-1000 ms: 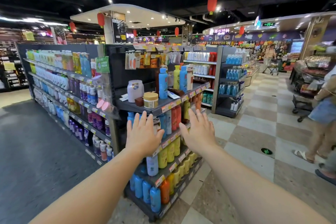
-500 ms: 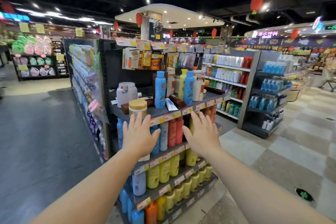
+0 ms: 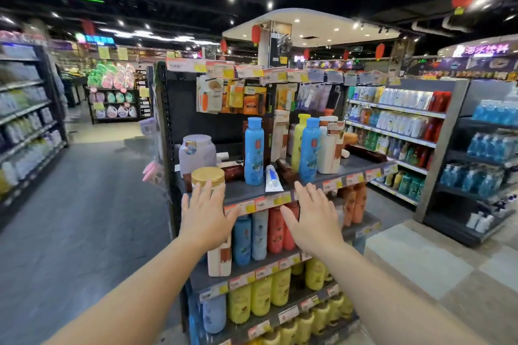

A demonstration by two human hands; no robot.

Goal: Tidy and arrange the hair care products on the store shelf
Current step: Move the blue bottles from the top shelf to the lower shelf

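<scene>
- Both hands reach toward the shelf unit, fingers spread and straight, holding nothing: the left hand (image 3: pixel 206 218) is in front of the gold-lidded jar (image 3: pixel 208 179), the right hand (image 3: pixel 314 218) in front of the top shelf (image 3: pixel 244 190) edge and the red bottles (image 3: pixel 281 228) below it.
- Whether either hand touches anything I cannot tell; both seem just short of the shelf.
- The top shelf is the untidy one: near its front edge a white tube (image 3: pixel 272 182) lies flat and a brown bottle (image 3: pixel 285 172) lies on its side between two upright blue bottles (image 3: pixel 253 151).
- The jar sits at the front left corner, a large pale jar (image 3: pixel 197 152) behind it.
- Judged handling: the plastic bottles look rigid, smooth and fairly heavy if full; grip them round the middle, since tall ones tip easily. The tube is likely soft and light; pinch it at its body.
- The jar is best taken by the sides, not the lid.
- Labels are too blurred to read; the jar's body is hidden by the left hand, and back-row items are partly blocked.
</scene>
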